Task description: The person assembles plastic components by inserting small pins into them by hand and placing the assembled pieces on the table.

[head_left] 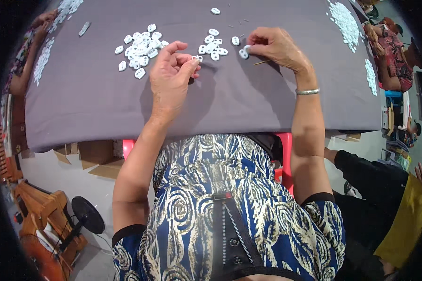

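Note:
My left hand (171, 75) is closed in a pinch of thumb and finger on a small white plastic piece (197, 58) with two holes, shaped like a cord lock. Just right of it, my right hand (277, 49) pinches a white oval piece (247, 48) over the cloth. Another white oval piece (243, 55) shows directly below those fingertips; whether the two touch I cannot tell. From under the right hand juts a thin brown stick (262, 62). Between the hands lies a small cluster of white oval two-hole pieces (214, 48), with a single oval piece (235, 40) nearer the right hand.
A larger heap of white pieces (138, 49) lies left of my left hand. Several thin slivers (230, 26) are scattered farther back. Big white piles (346, 28) line the right edge of the grey-clothed table (103, 103). Other people sit at both sides; a fan (87, 214) stands lower left.

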